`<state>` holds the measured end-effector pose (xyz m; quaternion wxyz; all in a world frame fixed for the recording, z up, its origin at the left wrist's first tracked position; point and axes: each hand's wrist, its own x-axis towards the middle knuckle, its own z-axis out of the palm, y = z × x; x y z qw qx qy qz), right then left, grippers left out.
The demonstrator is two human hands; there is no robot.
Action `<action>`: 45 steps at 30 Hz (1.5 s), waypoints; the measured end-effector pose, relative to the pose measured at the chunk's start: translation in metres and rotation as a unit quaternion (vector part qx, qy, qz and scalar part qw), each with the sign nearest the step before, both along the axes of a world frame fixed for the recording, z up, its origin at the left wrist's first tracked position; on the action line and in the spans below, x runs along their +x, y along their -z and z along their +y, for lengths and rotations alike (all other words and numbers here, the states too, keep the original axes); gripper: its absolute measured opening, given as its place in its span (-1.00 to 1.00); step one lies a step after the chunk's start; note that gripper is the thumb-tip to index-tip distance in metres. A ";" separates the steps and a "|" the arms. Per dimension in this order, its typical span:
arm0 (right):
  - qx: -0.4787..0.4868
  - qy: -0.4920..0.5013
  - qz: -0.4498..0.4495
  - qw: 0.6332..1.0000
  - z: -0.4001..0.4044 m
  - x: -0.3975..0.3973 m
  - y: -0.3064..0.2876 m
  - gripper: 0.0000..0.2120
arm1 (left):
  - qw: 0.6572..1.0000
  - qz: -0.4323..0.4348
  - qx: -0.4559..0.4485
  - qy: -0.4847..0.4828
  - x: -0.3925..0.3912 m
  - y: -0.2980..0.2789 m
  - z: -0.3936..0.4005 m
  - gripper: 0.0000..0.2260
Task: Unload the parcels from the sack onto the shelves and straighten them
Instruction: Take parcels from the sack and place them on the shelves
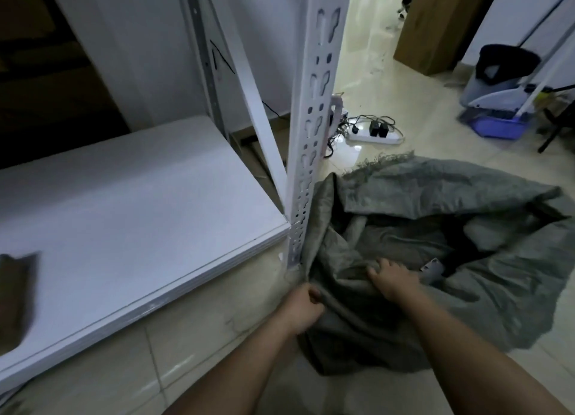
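Observation:
A grey-green woven sack [441, 203] lies crumpled and open on the floor tiles, right of the white shelf [130, 203]. My left hand [300, 310] grips the sack's near rim beside the shelf post. My right hand [393, 279] reaches into the sack's mouth, fingers spread over the fabric, next to a grey parcel [431, 270] whose corner shows inside. A brown parcel [14, 299] lies blurred at the shelf's left edge. What else the sack holds is hidden in its folds.
A white slotted upright post [314, 128] stands between shelf and sack. Behind lie a power strip [375, 134] with cables, a tall cardboard box [435, 25], and a blue dustpan with a mop bucket [497, 97] at the far right.

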<state>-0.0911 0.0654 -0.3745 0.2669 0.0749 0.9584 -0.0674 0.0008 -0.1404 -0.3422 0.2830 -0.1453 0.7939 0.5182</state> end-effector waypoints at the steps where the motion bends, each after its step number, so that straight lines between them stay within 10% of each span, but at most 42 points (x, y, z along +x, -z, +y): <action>1: -0.024 0.015 -0.025 0.999 0.003 -0.002 0.005 -0.44 | 1.000 -0.001 0.007 0.002 -0.004 0.006 0.007 -0.76; 9: -0.085 0.031 -0.082 0.993 0.009 0.003 0.029 -0.50 | 0.985 -0.157 0.015 -0.068 -0.018 0.048 0.044 -0.44; 17: -0.183 -0.069 -0.113 0.974 -0.024 0.030 0.026 -0.73 | 0.953 -0.099 0.104 -0.267 -0.033 0.062 0.050 -0.49; 22: -0.091 -0.154 -0.006 0.984 -0.039 0.049 0.036 -0.55 | 0.964 -0.053 0.021 -0.258 -0.028 0.054 0.042 -0.36; 26: -0.140 0.062 -0.059 0.986 -0.022 0.048 0.039 0.02 | 0.971 -0.072 -0.042 -0.223 -0.015 0.048 0.037 -0.34; 33: -0.006 -0.063 0.196 0.979 -0.027 0.080 0.026 -0.68 | 0.979 0.044 -0.149 -0.128 0.014 0.035 0.028 -0.27; 38: -0.212 -0.153 0.080 0.962 -0.044 0.113 0.009 -0.55 | 0.845 0.363 -0.311 0.238 0.014 0.023 0.019 -0.32; 45: -0.217 -0.140 -0.103 0.960 -0.051 0.149 0.013 -0.56 | 0.652 0.252 -0.416 0.582 0.031 0.029 -0.002 -0.56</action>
